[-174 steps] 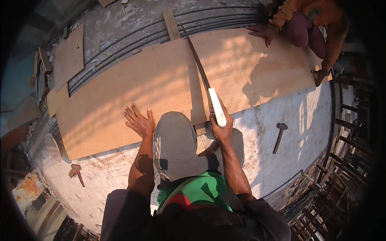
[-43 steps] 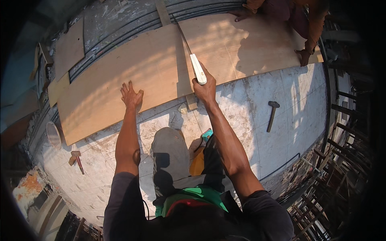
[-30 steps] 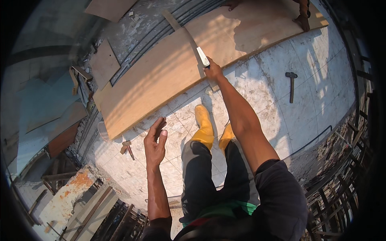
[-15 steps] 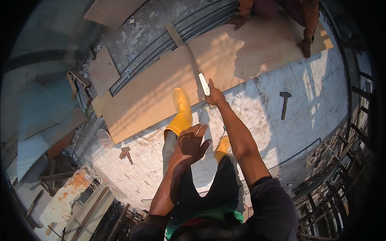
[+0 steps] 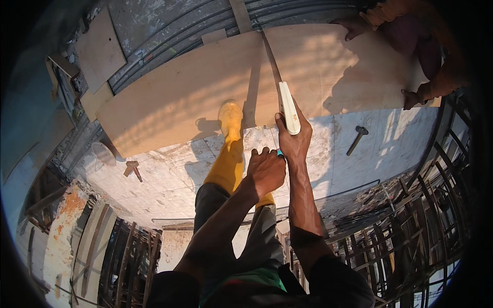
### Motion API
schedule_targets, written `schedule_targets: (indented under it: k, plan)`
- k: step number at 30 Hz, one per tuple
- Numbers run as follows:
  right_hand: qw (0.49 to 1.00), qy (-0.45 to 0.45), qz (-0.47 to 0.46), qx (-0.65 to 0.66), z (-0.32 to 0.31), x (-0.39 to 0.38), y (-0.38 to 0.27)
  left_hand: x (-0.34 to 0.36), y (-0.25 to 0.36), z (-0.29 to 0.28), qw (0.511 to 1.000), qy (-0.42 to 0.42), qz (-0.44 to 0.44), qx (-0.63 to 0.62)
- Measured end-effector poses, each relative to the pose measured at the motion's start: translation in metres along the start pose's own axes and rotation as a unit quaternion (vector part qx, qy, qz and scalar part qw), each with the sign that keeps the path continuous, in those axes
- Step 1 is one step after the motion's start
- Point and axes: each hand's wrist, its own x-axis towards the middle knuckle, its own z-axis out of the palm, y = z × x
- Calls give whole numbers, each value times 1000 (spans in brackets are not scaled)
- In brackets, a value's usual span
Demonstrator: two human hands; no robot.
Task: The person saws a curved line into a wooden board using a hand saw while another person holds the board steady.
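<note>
My right hand [image 5: 296, 134] grips the white handle of a handsaw [image 5: 288, 105]. Its long dark blade points away from me over the wide brown plywood sheet [image 5: 190, 87], with the tip near the sheet's far edge. Closed and knuckles up, my left hand [image 5: 267, 170] is beside my right wrist. A small turquoise spot shows at its fingertips, too small to name; what the fingers hold, if anything, is hidden. My yellow rubber boot [image 5: 230, 120] stands on the sheet's near part. At the right, a co-worker's two hands [image 5: 410, 99] rest on the sheet.
One hammer [image 5: 358, 140] lies on the pale tiled floor [image 5: 328, 169] at right, another hammer [image 5: 133, 170] at left near a whitish bucket [image 5: 104, 154]. Dark pipes [image 5: 177, 38] run beyond the sheet, beside a smaller board [image 5: 100, 49]. Stacked metal frames [image 5: 411, 220] stand at lower right.
My view has shifted. My left hand has gone from partly spread to closed, and now sits beside my right wrist. The saw handle points more steeply away; my right hand still grips it.
</note>
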Motion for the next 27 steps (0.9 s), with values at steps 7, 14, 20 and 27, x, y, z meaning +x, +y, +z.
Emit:
schedule_targets:
  k: [7, 14, 20, 27]
  plan:
    - [992, -51, 27, -111, 0, 5, 7, 0, -4, 6, 996, -60, -66, -26]
    - [997, -37, -10, -69, -46, -58, 29, -4, 16, 11, 997, -53, -48, 20]
    - [993, -34, -39, -108, -2, 9, 53, -25, 43, 67, 985, -104, 20, 134]
    - [997, -10, -42, -64, 31, -27, 91, -11, 6, 13, 997, -15, -69, 27]
